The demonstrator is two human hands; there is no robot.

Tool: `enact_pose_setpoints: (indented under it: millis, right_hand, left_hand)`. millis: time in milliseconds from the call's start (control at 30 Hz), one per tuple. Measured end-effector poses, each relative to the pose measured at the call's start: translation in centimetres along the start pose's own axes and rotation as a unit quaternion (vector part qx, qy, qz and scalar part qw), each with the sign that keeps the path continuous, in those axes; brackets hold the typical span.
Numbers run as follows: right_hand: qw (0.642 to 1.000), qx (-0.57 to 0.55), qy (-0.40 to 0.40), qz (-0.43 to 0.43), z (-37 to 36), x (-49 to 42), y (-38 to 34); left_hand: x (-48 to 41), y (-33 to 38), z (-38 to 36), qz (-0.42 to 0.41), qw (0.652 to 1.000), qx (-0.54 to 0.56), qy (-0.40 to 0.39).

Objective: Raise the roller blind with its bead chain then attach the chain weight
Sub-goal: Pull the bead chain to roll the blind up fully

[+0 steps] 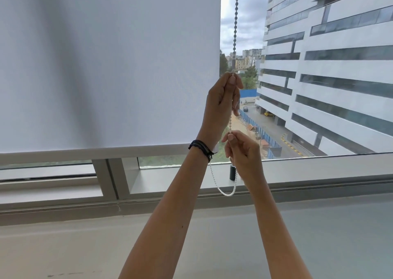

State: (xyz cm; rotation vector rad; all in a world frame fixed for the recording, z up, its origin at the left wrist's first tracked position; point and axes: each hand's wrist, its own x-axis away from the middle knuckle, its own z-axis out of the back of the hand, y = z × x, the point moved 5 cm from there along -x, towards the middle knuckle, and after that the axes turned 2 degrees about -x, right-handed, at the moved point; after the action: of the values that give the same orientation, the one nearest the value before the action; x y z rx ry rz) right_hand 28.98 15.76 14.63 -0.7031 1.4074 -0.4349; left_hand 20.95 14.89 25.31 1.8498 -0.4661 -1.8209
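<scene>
The bead chain (235,23) hangs vertically just beyond the right edge of the roller blind (106,66), in front of the glass, and passes through both hands. The left hand (222,100) is the upper one. Its thumb and forefinger pinch the chain at the top of the fist, and the remaining fingers are curled round the strand running down past the palm. Dark bracelets (202,149) sit at that wrist. The right hand (241,153) is directly below, thumb and forefinger pinching the same strand just under the heel of the left hand, the other fingers curled inward. Between the two grips the chain is straight, and above the left hand it runs in a line to the top of the frame. Below the right hand it drops as a slack white loop, whose bottom hangs level with the front edge of the window sill (170,178). The loop's other side rises towards the left wrist. A black chain weight (232,172) stands upright on the sill, just behind the right wrist and partly hidden by it. One strand of the loop crosses in front of it; whether the two touch cannot be told. The blind covers most of the pane, its bottom bar (85,151) a little above the window frame (110,178). The uncovered glass shows a pale office building (329,66) and a street below.
</scene>
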Motion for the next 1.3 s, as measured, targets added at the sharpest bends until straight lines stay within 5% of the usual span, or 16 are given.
enact_pose_setpoints:
  millis: [1300]
  right_hand:
    - [0.985, 0.108, -0.001, -0.137, -1.0, 10.5, 10.4]
  left_hand:
    - [12.0, -9.9, 2.1, 0.152, 0.984, -0.077, -0.051]
